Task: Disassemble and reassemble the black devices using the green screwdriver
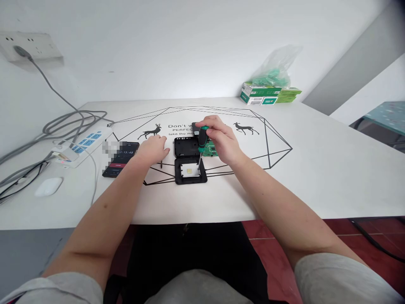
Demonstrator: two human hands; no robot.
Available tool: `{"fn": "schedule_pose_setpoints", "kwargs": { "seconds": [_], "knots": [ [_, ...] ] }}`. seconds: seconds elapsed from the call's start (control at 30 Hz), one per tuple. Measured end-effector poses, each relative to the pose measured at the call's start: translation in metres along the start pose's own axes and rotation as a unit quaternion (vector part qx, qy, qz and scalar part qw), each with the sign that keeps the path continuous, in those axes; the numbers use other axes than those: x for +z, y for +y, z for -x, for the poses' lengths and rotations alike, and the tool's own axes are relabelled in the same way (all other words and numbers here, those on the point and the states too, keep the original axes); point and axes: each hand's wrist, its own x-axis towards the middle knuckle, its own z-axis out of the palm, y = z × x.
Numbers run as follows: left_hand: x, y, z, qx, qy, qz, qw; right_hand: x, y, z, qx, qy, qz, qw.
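Observation:
My right hand (221,141) grips a green-and-black screwdriver (202,137) upright, its tip pointing down at the right side of a black square case half (190,171) with a white inside. Behind that lies a second black case half (186,147). A green circuit board (210,150) shows partly under my right hand. My left hand (154,148) rests flat on the white table (316,169), fingers near the left edge of the rear case half, holding nothing.
A black phone (121,159) showing a timer lies left of my left hand. Farther left are a white power strip (79,147) with grey cables and a white mouse (49,186). Green boxes (265,95) and a plastic bag stand at the back right.

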Motion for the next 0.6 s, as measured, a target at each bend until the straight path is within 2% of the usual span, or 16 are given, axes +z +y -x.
{"fn": "schedule_pose_setpoints", "kwargs": {
  "seconds": [0.13,0.33,0.4,0.47,0.53,0.6],
  "knots": [
    [0.000,0.000,0.000,-0.015,-0.017,-0.022,1.000,0.000,-0.001,-0.001,-0.018,0.003,0.032,0.999],
    [0.002,-0.002,0.000,0.017,0.012,-0.012,1.000,0.007,-0.007,0.003,0.009,0.020,-0.030,0.999],
    [0.002,-0.001,0.001,0.058,0.038,0.026,0.997,0.009,-0.007,0.003,0.021,0.016,-0.048,0.999],
    [0.002,0.002,0.002,0.126,0.057,0.082,0.987,0.011,-0.007,0.004,0.028,0.009,-0.060,0.998],
    [0.002,0.006,0.004,0.192,0.053,0.126,0.972,0.013,-0.005,0.004,0.037,0.003,-0.072,0.997],
    [0.002,0.010,0.007,0.221,0.035,0.141,0.965,0.013,-0.004,0.005,0.043,-0.003,-0.081,0.996]
  ]
}}
